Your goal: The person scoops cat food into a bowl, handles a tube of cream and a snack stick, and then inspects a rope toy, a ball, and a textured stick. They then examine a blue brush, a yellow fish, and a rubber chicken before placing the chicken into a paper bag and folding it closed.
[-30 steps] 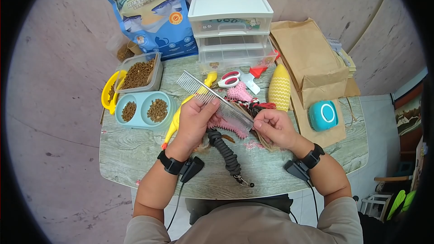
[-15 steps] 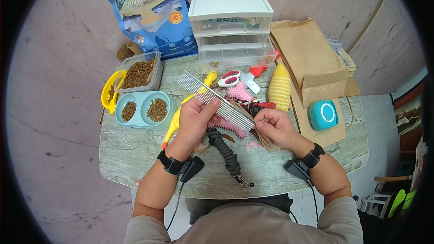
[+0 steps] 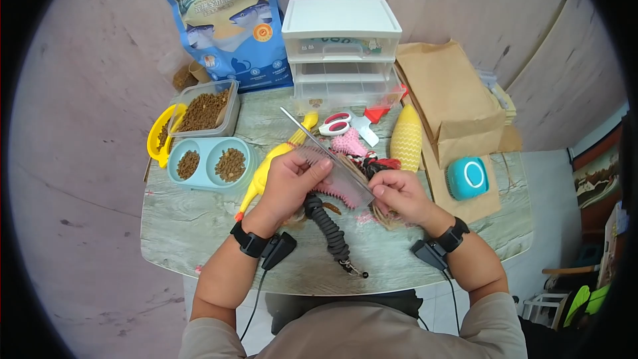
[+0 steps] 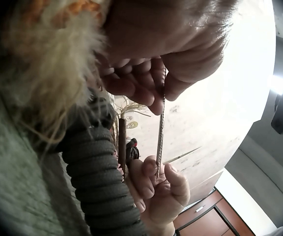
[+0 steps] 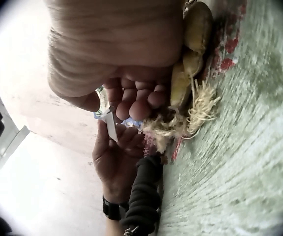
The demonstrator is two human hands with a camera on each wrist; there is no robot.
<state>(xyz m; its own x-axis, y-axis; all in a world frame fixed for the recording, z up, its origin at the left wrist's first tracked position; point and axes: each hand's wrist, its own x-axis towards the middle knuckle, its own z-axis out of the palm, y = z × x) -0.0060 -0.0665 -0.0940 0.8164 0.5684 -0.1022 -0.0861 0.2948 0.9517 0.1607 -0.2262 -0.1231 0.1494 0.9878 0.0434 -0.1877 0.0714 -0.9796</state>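
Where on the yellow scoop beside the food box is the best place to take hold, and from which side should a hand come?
Probably its outer curved edge, reached from the table's left. The food box crowds its inner side, and the double bowl sits just in front.

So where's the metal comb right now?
In the head view, the metal comb is mid-table, held between the left hand and right hand, above the pink toy.
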